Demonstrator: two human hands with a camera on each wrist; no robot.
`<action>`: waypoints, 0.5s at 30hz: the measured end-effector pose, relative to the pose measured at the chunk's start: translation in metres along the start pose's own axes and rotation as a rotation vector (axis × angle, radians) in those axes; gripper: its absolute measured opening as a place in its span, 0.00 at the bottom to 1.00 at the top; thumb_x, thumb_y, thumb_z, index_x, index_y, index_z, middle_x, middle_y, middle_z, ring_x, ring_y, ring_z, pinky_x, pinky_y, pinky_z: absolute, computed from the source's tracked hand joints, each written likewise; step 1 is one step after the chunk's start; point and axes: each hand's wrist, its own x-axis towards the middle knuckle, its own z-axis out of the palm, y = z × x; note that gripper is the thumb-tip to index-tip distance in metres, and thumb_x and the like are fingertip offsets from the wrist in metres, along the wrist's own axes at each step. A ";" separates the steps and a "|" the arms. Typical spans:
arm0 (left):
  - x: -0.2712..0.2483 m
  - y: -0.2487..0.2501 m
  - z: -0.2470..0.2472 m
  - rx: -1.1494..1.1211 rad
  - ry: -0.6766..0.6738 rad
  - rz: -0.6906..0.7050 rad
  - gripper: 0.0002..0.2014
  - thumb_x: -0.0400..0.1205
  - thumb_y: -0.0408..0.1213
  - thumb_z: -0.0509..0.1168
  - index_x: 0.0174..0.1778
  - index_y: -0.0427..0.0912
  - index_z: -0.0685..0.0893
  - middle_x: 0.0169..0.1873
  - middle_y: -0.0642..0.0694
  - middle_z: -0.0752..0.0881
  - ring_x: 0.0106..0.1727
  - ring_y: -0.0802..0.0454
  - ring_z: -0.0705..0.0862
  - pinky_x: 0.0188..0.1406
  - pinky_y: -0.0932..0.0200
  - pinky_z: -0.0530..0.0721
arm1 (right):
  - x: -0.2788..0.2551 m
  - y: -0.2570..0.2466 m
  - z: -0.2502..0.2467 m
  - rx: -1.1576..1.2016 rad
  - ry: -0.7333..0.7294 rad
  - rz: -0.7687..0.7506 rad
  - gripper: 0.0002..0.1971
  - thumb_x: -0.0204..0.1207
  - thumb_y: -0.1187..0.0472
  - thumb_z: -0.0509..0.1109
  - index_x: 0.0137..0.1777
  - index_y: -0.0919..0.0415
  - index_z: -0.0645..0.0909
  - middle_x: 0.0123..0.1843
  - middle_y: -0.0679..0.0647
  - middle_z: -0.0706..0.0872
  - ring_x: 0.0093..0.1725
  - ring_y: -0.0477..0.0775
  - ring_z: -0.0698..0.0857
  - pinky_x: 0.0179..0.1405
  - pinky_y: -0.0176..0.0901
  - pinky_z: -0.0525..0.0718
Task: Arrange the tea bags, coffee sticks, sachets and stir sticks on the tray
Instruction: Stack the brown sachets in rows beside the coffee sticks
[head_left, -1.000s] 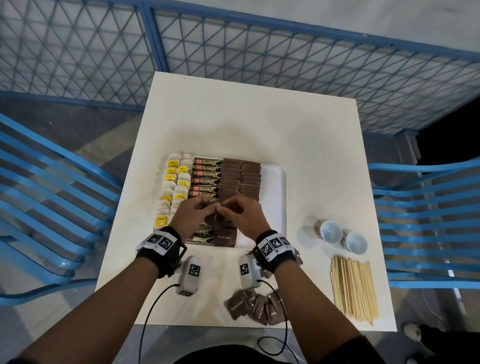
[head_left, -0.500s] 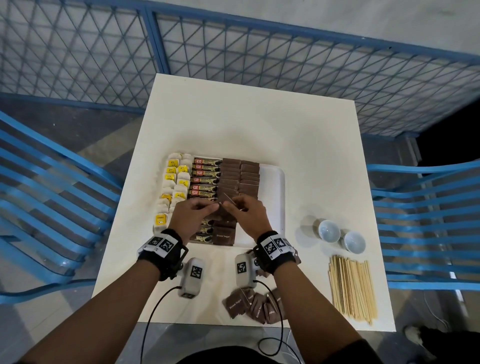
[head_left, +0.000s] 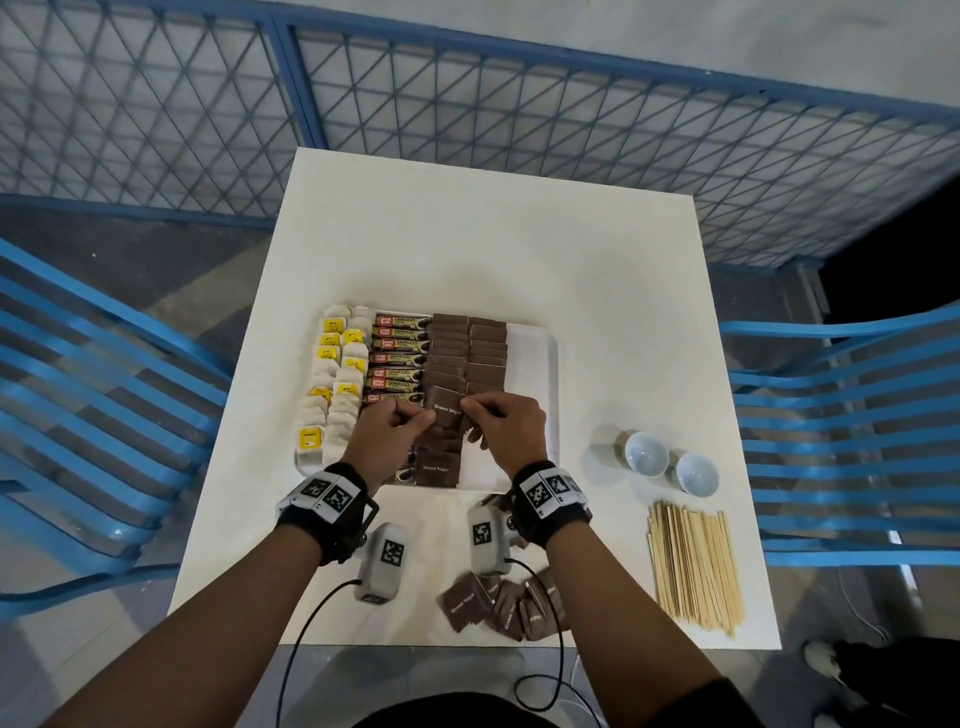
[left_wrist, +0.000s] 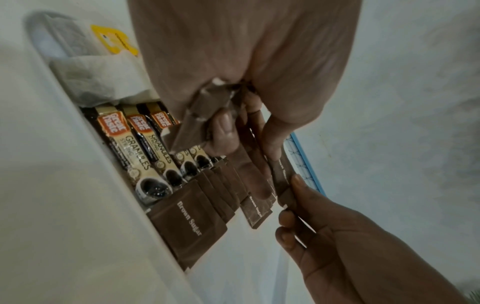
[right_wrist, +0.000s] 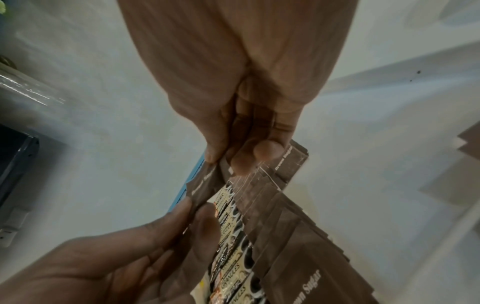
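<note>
Grip: my left hand (head_left: 387, 439) and right hand (head_left: 511, 434) each pinch one end of a flat brown paper "Brown Sugar" sachet (head_left: 445, 411), held just above the tray.
Left palm: the left wrist view alone shows spare sachets (left_wrist: 201, 115) bunched under my curled fingers.
Tray: the white rectangular plastic tray (head_left: 535, 353) carries rows of white tea bags with yellow tags (head_left: 340, 374), coffee sticks (head_left: 397, 358) and brown sachets.
Table: loose brown sachets (head_left: 498, 603) lie near my wrists; wooden stir sticks (head_left: 693, 566) and two small white bowls (head_left: 670, 462) sit at my right.
</note>
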 end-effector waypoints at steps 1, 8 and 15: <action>0.000 0.000 0.001 0.016 0.022 0.001 0.04 0.84 0.34 0.73 0.44 0.41 0.85 0.46 0.40 0.92 0.35 0.58 0.87 0.35 0.63 0.80 | -0.001 -0.001 0.000 0.012 -0.018 0.004 0.04 0.75 0.57 0.80 0.45 0.57 0.91 0.33 0.51 0.91 0.27 0.51 0.88 0.26 0.40 0.82; 0.001 0.002 0.003 -0.075 -0.077 -0.172 0.07 0.87 0.33 0.67 0.44 0.39 0.79 0.24 0.47 0.75 0.21 0.54 0.70 0.19 0.62 0.69 | 0.002 0.005 -0.009 -0.051 -0.029 0.031 0.05 0.76 0.61 0.79 0.43 0.50 0.86 0.35 0.49 0.91 0.30 0.46 0.88 0.33 0.36 0.82; 0.006 0.006 -0.011 -0.091 -0.109 -0.165 0.15 0.69 0.15 0.55 0.35 0.41 0.68 0.27 0.47 0.66 0.22 0.55 0.65 0.17 0.63 0.63 | 0.011 0.028 -0.026 -0.221 0.116 0.118 0.03 0.75 0.59 0.79 0.46 0.54 0.88 0.36 0.46 0.87 0.35 0.45 0.86 0.37 0.21 0.77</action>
